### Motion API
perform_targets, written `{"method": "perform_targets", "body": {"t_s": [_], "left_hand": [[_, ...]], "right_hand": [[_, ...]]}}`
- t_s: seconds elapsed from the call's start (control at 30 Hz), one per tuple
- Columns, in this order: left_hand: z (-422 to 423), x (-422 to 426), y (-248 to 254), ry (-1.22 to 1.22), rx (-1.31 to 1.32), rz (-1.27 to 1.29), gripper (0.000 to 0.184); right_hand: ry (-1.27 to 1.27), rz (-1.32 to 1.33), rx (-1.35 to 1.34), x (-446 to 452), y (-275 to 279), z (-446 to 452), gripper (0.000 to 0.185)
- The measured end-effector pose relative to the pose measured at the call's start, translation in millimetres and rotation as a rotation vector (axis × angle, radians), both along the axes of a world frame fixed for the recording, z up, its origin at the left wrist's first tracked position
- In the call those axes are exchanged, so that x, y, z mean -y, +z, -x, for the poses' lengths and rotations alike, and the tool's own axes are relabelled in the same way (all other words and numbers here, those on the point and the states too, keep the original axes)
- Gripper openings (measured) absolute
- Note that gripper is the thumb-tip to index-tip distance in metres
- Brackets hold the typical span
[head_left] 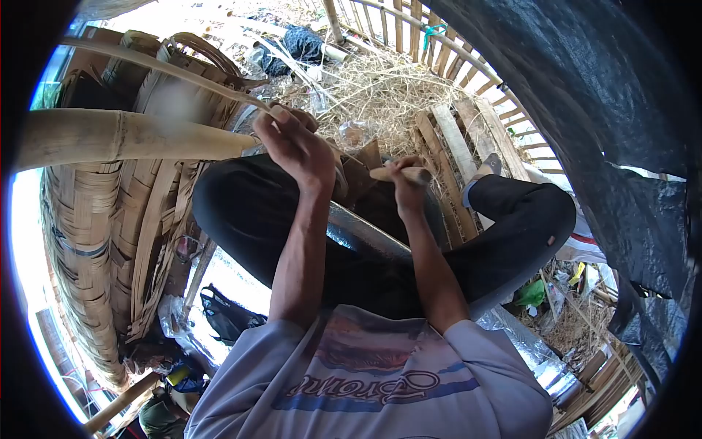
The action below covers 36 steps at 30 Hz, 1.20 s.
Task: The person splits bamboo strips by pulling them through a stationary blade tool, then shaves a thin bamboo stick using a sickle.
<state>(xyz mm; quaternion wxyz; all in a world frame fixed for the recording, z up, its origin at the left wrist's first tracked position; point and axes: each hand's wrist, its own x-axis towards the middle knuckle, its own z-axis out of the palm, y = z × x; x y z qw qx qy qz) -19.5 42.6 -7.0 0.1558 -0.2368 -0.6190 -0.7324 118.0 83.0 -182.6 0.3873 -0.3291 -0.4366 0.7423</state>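
Observation:
My left hand [298,146] is closed around a long, thin bamboo strip [168,69], which runs from the fingers toward the upper left. My right hand [409,183], a little lower and to the right, grips a tool with a pale wooden handle [420,175]. A thin line reaches from near that fist toward the left hand; I cannot tell whether it is a blade or part of the strip. Behind both hands, between my legs, is a brown piece [360,179], partly hidden. A thick bamboo pole [80,139] ends just left of my left wrist.
Woven bamboo rolls [95,249] stand along the left. Bamboo slats [444,164] lie ahead on the right, beside straw [387,88] and a dark plastic bag [303,44]. A slatted fence [468,58] and black sheeting [585,95] border the right. A person [164,410] is at lower left.

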Motion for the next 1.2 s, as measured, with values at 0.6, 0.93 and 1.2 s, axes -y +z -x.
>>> {"method": "perform_targets", "body": {"t_s": [0.6, 0.93, 1.2], "left_hand": [[16, -14, -102, 0.086, 0.057, 0.365, 0.029], [17, 10, -144, 0.167, -0.005, 0.631, 0.024], [22, 20, -159, 0.242, 0.128, 0.868, 0.021]], "right_hand": [[-0.039, -0.023, 0.018, 11, -8, 1, 0.021], [-0.177, 0.156, 0.246, -22, -28, -15, 0.014], [0.033, 0.161, 0.549, -30, -22, -23, 0.021]]}}
